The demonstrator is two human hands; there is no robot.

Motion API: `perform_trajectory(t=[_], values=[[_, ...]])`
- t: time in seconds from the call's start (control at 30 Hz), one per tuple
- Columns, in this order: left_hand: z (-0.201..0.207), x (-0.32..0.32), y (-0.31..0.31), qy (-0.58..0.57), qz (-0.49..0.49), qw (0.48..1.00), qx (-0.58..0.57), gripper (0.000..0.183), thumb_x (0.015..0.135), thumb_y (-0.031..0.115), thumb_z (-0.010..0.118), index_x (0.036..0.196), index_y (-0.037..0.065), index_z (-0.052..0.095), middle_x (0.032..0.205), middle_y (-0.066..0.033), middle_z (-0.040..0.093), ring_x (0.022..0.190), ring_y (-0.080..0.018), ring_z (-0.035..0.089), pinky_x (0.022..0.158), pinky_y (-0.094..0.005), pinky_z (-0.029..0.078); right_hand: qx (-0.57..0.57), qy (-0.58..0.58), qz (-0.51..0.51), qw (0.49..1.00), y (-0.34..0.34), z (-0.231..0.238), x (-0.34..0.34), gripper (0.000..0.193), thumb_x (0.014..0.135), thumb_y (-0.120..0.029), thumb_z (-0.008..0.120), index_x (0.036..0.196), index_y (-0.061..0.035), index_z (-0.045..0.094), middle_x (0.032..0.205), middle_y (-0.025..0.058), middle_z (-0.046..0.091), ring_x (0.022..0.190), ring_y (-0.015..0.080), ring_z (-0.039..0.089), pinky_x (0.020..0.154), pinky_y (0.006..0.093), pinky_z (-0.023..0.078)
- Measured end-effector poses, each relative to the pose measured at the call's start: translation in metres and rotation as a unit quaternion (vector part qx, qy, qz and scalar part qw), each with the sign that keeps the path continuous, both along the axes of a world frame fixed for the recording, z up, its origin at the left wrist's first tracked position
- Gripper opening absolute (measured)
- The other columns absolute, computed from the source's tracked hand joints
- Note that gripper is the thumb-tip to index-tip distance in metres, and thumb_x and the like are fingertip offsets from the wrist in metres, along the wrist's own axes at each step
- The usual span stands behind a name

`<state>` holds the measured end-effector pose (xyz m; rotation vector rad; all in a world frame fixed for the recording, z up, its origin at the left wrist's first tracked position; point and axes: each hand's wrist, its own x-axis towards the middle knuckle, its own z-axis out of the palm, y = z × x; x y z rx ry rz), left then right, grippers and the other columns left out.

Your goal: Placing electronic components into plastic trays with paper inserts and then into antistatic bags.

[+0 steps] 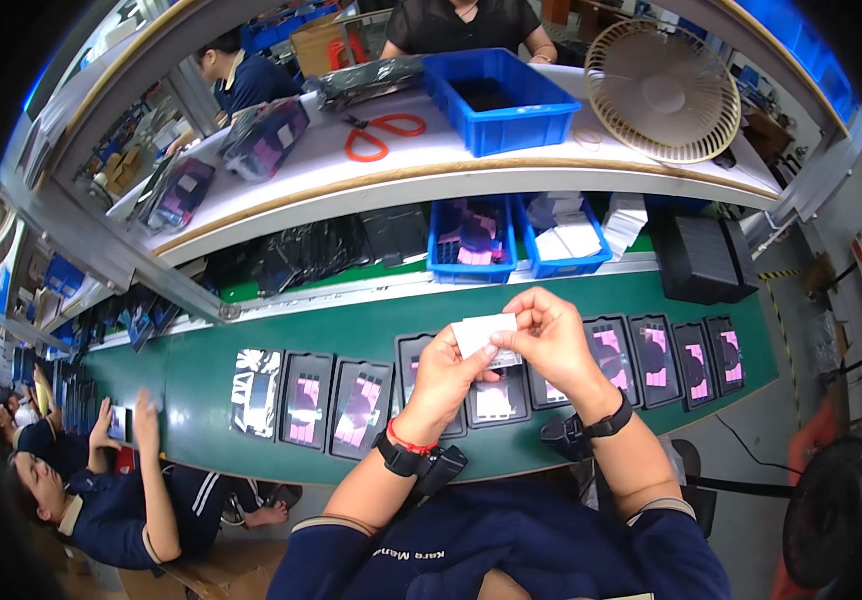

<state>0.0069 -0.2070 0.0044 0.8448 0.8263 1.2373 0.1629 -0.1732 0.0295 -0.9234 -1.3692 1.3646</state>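
Observation:
Above the middle of the green table, my two hands hold a small white slip of paper or thin stack of them (478,332). My left hand (437,380) grips its lower left side between thumb and fingers. On its right edge, my right hand (554,345) pinches with thumb and fingertips. Whether it is one slip or several, I cannot tell. Below them runs a row of shallow black trays; one tray (361,408) left of my hands shows pink-and-dark flat pieces under a shiny surface. My forearms partly cover the middle trays.
Under the shelf sit a blue bin of white slips (569,262), a blue bin of pink-and-black parts (471,268) and a black box (701,260). On the shelf (431,172) lie orange-handled scissors (381,138), a blue crate (521,130) and a fan (661,90). A co-worker (121,510) sits at left.

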Motion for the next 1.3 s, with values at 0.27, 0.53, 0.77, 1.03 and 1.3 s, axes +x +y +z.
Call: perform_trajectory(t=[0.27, 0.53, 0.77, 1.03, 1.3], values=[[-0.02, -0.06, -0.035, 0.05, 0.052, 0.997, -0.02, 0.025, 0.084, 0.001, 0.061, 0.108, -0.002, 0.055, 0.098, -0.0108, 0.064, 0.083, -0.0158, 0.064, 0.061, -0.0247, 0.055, -0.051, -0.041, 0.129, 0.989, -0.012, -0.011, -0.037, 0.024, 0.082, 0.004, 0.059, 0.106, 0.0047, 0.06, 0.087, 0.006, 0.065, 0.079, 0.0078, 0.06, 0.072, 0.0216, 0.049], [-0.032, -0.12, -0.077, 0.114, 0.087, 0.988, 0.058, 0.018, 0.084, 0.001, 0.062, 0.101, -0.002, 0.057, 0.093, -0.0078, 0.064, 0.075, -0.011, 0.062, 0.058, -0.0217, 0.053, -0.016, -0.118, 0.178, 0.977, -0.032, -0.022, -0.103, 0.018, 0.079, 0.002, 0.061, 0.097, 0.0041, 0.061, 0.072, 0.0015, 0.063, 0.061, 0.0017, 0.052, 0.056, 0.0187, 0.044], [-0.037, -0.162, -0.114, 0.074, 0.226, 0.971, -0.031, 0.023, 0.082, -0.001, 0.062, 0.104, -0.003, 0.056, 0.096, -0.0101, 0.064, 0.082, -0.0146, 0.063, 0.061, -0.0234, 0.054, 0.001, -0.103, 0.202, 0.974, -0.04, -0.04, -0.172, 0.017, 0.075, 0.002, 0.067, 0.091, 0.0035, 0.06, 0.071, 0.0034, 0.063, 0.062, 0.0048, 0.056, 0.055, 0.0203, 0.046], [-0.034, -0.223, -0.141, 0.097, 0.375, 0.922, -0.02, 0.026, 0.083, -0.001, 0.06, 0.109, -0.001, 0.054, 0.095, -0.0091, 0.065, 0.078, -0.0137, 0.064, 0.054, -0.021, 0.051, 0.009, -0.242, 0.157, 0.958, -0.014, -0.06, -0.245, 0.014, 0.073, -0.007, 0.07, 0.084, 0.0019, 0.068, 0.069, 0.0124, 0.066, 0.063, 0.0177, 0.064, 0.059, 0.0298, 0.05], [-0.042, -0.216, -0.138, 0.08, 0.36, 0.929, -0.02, 0.028, 0.083, -0.001, 0.061, 0.109, -0.002, 0.051, 0.096, -0.0094, 0.063, 0.079, -0.0127, 0.063, 0.054, -0.0215, 0.051, 0.276, -0.327, 0.096, 0.899, -0.032, -0.045, -0.239, 0.025, 0.081, -0.005, 0.063, 0.106, 0.0012, 0.064, 0.088, 0.0139, 0.067, 0.081, 0.0117, 0.064, 0.072, 0.0261, 0.049]])
